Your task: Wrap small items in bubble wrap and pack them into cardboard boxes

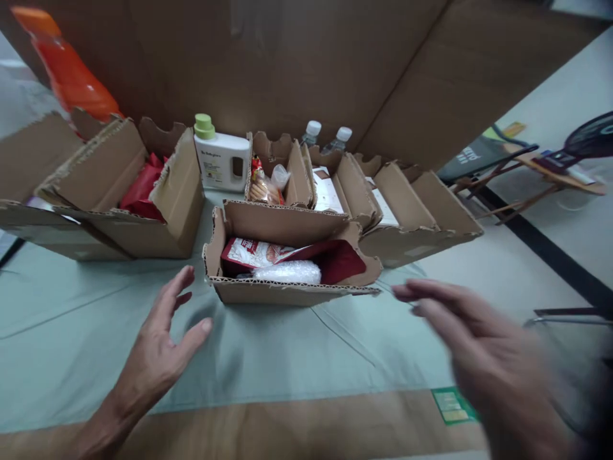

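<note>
A cut-down cardboard box (278, 295) stands in the middle of the table. Inside it lie a dark red printed packet (258, 252) and a bubble-wrapped item (287, 273). My left hand (160, 348) is off the box's left end, fingers spread and thumb apart, touching nothing. Off the right end hovers my right hand (472, 332), slightly blurred, with its fingers stretched out and nothing in it. Both palms face inward toward the box, with a gap on each side.
Boxes with a red packet (143, 190) stand left, beside an orange bottle (74, 73). Behind are a white jug with green cap (223, 160), a box of bagged food (265, 188), more boxes (407, 246) and clear bottles (338, 139). A tall cardboard panel (287, 70) closes the back.
</note>
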Demonstrator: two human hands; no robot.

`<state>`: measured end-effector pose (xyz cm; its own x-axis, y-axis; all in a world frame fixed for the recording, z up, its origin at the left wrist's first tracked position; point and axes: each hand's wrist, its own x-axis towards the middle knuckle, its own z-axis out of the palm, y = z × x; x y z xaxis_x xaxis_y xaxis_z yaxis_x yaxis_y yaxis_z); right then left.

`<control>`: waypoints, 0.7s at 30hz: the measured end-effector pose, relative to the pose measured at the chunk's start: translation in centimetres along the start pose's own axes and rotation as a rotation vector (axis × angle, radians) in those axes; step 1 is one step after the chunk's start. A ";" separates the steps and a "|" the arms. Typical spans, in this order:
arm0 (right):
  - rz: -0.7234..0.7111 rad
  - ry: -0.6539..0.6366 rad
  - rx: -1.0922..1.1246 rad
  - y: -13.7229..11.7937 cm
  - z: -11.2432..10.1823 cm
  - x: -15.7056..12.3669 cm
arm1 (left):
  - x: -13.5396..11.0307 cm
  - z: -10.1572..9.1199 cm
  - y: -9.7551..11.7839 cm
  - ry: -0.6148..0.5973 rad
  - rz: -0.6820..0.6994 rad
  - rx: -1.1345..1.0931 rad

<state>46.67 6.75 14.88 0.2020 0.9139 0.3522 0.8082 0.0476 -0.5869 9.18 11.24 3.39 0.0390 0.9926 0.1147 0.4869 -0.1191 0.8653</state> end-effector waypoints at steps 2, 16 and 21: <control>0.062 -0.103 0.113 1.2 3.8 -1.1 | 0.6 1.1 0.6 -0.035 -0.009 -0.036; 0.051 -0.072 0.310 -3.1 8.0 -11.2 | -8.2 2.2 -2.0 -0.011 -0.068 -0.144; -0.086 -0.097 0.430 -6.7 7.2 -6.9 | -5.1 -2.3 4.0 0.069 0.120 -0.181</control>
<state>35.91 3.08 11.14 0.0744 0.9319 0.3549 0.5127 0.2695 -0.8152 8.92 5.64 7.36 0.0239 0.9680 0.2496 0.3177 -0.2441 0.9162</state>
